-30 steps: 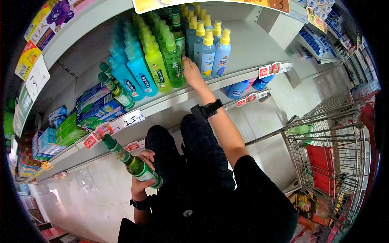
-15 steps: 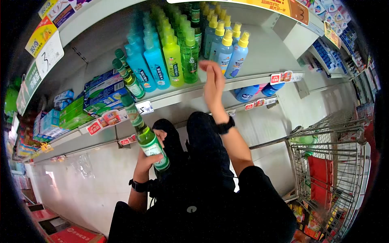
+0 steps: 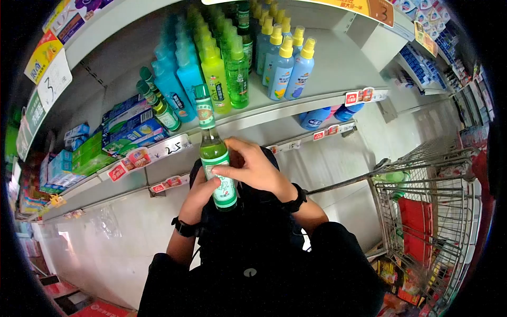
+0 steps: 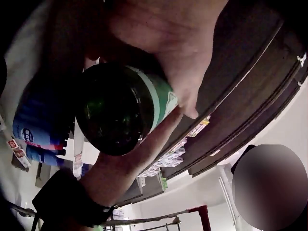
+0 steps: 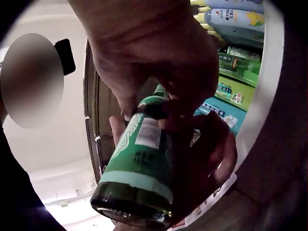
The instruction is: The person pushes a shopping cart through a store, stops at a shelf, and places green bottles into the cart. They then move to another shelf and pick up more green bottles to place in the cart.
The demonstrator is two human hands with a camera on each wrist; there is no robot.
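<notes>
A slim glass bottle (image 3: 226, 193) with green liquid, a green cap and a green-and-white label is held in front of my knees. My left hand (image 3: 198, 196) grips its lower part from the left, thumb at the label. From the right, my right hand (image 3: 257, 168) holds the same bottle, thumb across the label and fingers behind the glass. Its dark round base (image 4: 111, 113) faces the left wrist camera. In the right wrist view, the label's back (image 5: 147, 137) carries a white panel and small print.
The shelf (image 3: 327, 74) ahead holds blue (image 3: 187, 79), lime (image 3: 216, 84) and green spray bottles (image 3: 237, 82), and pale blue ones (image 3: 281, 74) with yellow tops. Similar glass bottles (image 3: 168, 117) and boxes (image 3: 129, 127) stand left. A wire shopping cart with a red panel (image 3: 415, 230) is at right.
My right hand has come down from beside the green spray bottles to the held glass bottle and now grips it. My left hand has brought the bottle rightward, and it leans less.
</notes>
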